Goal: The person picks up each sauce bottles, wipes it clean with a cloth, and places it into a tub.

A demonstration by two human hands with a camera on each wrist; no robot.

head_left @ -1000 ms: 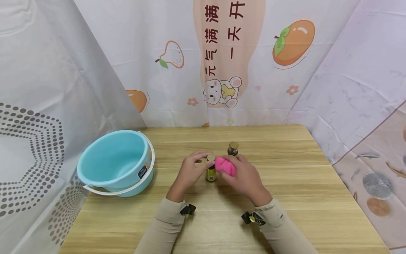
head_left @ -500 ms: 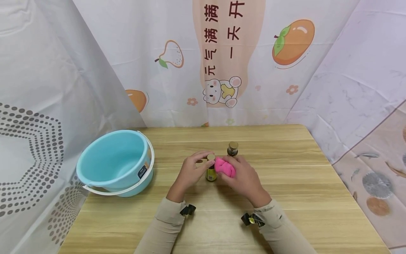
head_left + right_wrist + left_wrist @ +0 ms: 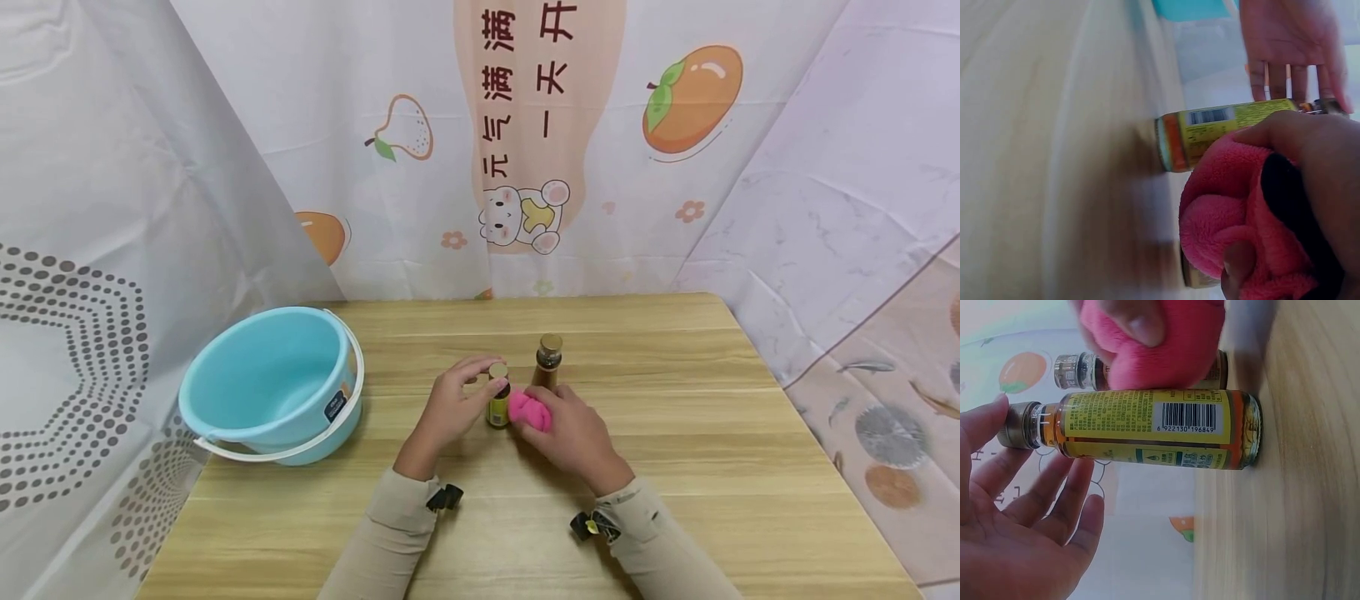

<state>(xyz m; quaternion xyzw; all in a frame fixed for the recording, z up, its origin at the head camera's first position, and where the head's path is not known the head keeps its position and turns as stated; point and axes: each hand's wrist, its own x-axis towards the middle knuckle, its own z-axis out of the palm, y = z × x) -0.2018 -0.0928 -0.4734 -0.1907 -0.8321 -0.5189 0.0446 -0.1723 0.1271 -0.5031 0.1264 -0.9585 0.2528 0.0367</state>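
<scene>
A small glass bottle [image 3: 1147, 428] with a gold cap, amber contents and a yellow barcoded label stands upright on the table. My left hand [image 3: 450, 407] pinches its cap between thumb and fingertips, the other fingers spread behind the neck. Bunched in my right hand [image 3: 576, 433] is a fluffy pink cloth [image 3: 529, 412] with a dark patch [image 3: 1297, 219]. It lies against the bottle's right side, low near the label. Behind the right hand stands a second gold-capped bottle [image 3: 549, 357], its lower part hidden by that hand and the cloth.
To the left, a light blue bucket [image 3: 262, 375] stands with its white handle [image 3: 285, 454] hanging down in front. The wooden table [image 3: 675, 517] ends at a printed curtain [image 3: 420, 208] behind and at cloth on both sides. A black strap camera [image 3: 445, 497] sits on each wrist.
My right hand has moved the pink cloth down along the bottle, toward the table. More of the second bottle's body now shows. The left hand keeps its grip on the cap.
</scene>
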